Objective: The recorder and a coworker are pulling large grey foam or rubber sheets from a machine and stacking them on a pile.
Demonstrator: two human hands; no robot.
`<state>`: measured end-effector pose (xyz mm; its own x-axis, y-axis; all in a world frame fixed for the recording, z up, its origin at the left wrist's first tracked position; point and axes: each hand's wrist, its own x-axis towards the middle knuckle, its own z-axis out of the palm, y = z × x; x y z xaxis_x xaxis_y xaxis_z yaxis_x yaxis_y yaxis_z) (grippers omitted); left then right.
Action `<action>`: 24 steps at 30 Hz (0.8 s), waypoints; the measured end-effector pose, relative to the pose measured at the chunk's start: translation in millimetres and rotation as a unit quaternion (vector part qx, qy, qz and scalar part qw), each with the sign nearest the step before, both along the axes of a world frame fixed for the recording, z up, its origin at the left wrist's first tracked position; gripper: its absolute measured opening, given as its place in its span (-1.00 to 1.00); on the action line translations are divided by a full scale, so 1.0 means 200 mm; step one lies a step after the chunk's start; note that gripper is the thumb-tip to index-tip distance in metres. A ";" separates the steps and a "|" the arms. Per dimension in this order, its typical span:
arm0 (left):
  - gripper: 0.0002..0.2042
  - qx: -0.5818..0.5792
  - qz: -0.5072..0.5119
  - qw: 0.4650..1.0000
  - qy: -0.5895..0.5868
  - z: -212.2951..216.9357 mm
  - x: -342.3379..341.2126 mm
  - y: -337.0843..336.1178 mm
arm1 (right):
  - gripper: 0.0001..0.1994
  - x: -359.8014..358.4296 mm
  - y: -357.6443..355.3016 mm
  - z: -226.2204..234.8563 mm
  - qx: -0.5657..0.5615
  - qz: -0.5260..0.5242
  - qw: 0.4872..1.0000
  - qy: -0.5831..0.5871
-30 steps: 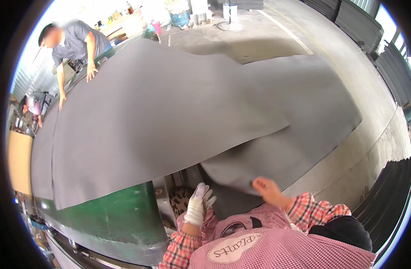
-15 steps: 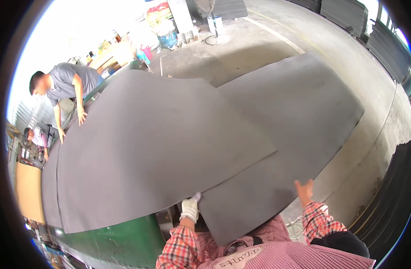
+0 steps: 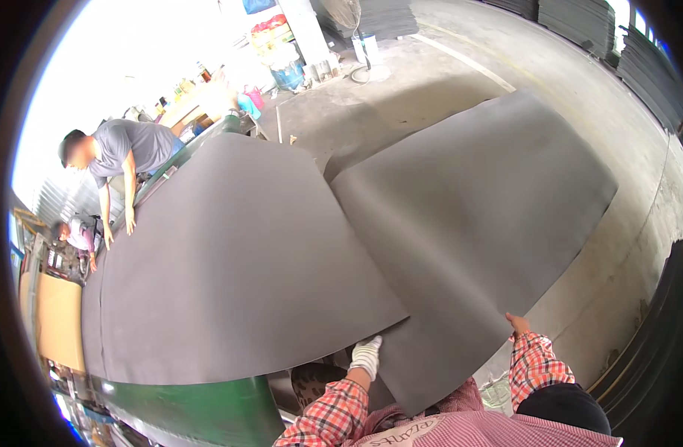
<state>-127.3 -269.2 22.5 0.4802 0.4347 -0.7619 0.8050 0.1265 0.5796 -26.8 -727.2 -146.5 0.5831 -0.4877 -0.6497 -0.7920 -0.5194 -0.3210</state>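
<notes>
The L hand (image 3: 366, 353) in a white glove and bare R hand (image 3: 516, 323) each gripped the near edge of a grey sheet (image 3: 475, 223), half slid off the pile (image 3: 229, 268) w/ its far end over the floor (image 3: 401, 97), not yet laid flat

A single head-worn fisheye view looks steeply down and forward from just above the person's own chest, its round frame bending straight edges near the rim. The checked sleeves enter at 6 o'clock, close to the lens, with the left hand (image 3: 367, 353) and right hand (image 3: 517, 325) nearest. The large grey sheet (image 3: 475, 223) fills the centre, while the concrete floor (image 3: 580, 82) recedes toward 1 o'clock and another person (image 3: 121, 153) stands far off at 10 o'clock.
</notes>
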 end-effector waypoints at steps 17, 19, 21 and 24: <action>-0.62 0.344 -0.290 0.893 0.002 1.07 0.93 0.77 | -0.85 0.53 0.16 1.00 0.359 -0.302 0.838 -0.279; -0.55 0.363 -0.336 0.850 0.183 0.90 0.80 0.68 | -0.83 0.44 0.13 0.97 0.368 -0.242 0.843 -0.310; -0.58 0.366 -0.422 0.800 0.216 0.53 0.70 0.78 | -0.83 0.31 0.22 0.96 0.325 -0.234 0.871 -0.284; -0.62 0.464 -0.366 0.792 0.156 0.12 0.66 1.20 | -0.80 0.17 0.48 0.81 0.321 -0.226 0.871 -0.295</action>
